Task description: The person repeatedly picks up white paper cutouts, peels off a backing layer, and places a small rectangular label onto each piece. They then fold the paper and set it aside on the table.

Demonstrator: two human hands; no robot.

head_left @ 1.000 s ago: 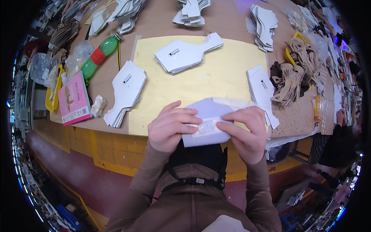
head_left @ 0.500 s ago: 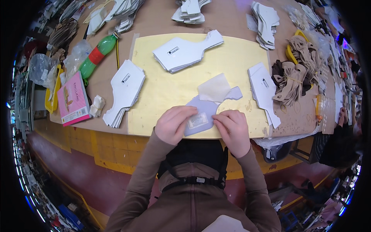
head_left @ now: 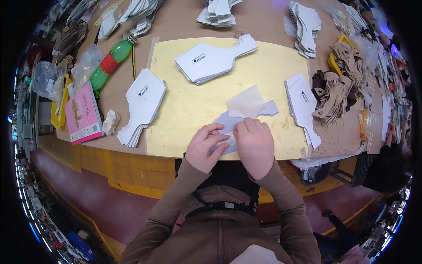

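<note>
In front of me lies a grey-lilac cut piece (head_left: 224, 119) with a narrow arm at its right end. A small off-white patch (head_left: 230, 140) sits on its near part, looking creased. My left hand (head_left: 204, 147) pinches that patch between thumb and fingers. Close beside it, my right hand (head_left: 255, 147) is closed over the piece, its fingertips turned down and what they grip hidden. A larger cream sheet (head_left: 245, 102) covers part of the piece just beyond my hands.
Stacks of white cut pieces lie beyond (head_left: 211, 61), left (head_left: 143, 103) and right (head_left: 301, 103) of my hands. A pink book (head_left: 82, 114) and green bottle (head_left: 118, 55) stand farther left. Bundled beige straps (head_left: 336, 94) lie at right. A yellow sheet (head_left: 184, 119) covers the table.
My hands have come closer together. The right hand has moved left onto the piece and closed; the left fingers now pinch the off-white patch, which lay flat before.
</note>
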